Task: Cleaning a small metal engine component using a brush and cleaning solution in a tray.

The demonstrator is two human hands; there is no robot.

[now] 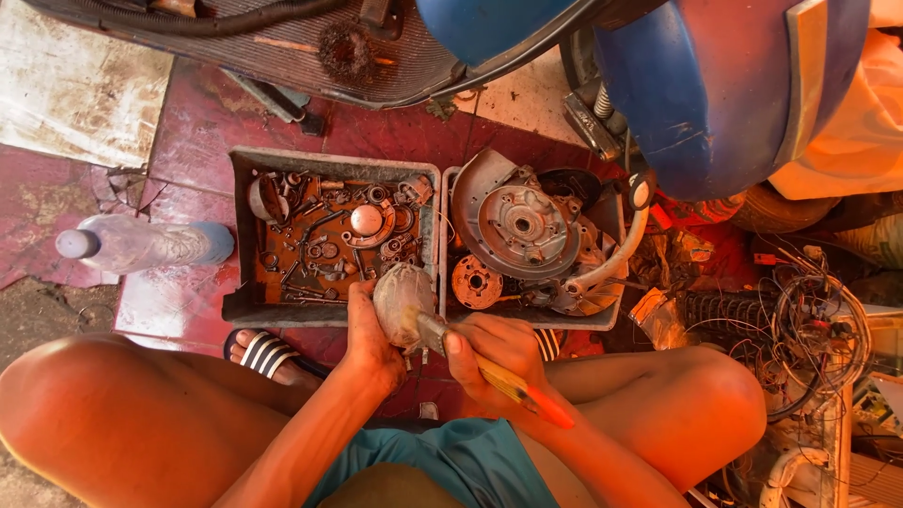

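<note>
**Hands working a dusty metal part over a parts tray**

Bare knees frame the view, with a teal shirt between them. Just above, the left hand (369,341) curls its fingers around a rounded grey metal part (403,299), cupping it from the left. The right hand (497,355) grips a brush (489,369) with a yellow and orange handle, its head touching the part's lower right. Both sit at the near edge of a rusty parts tray (241,235). A plastic bottle (141,245) lies left of the tray.

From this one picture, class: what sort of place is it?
Probably a ground-level scooter repair spot. A tray of rusty small parts lies beside a dismantled engine cover, under a blue scooter body.
</note>
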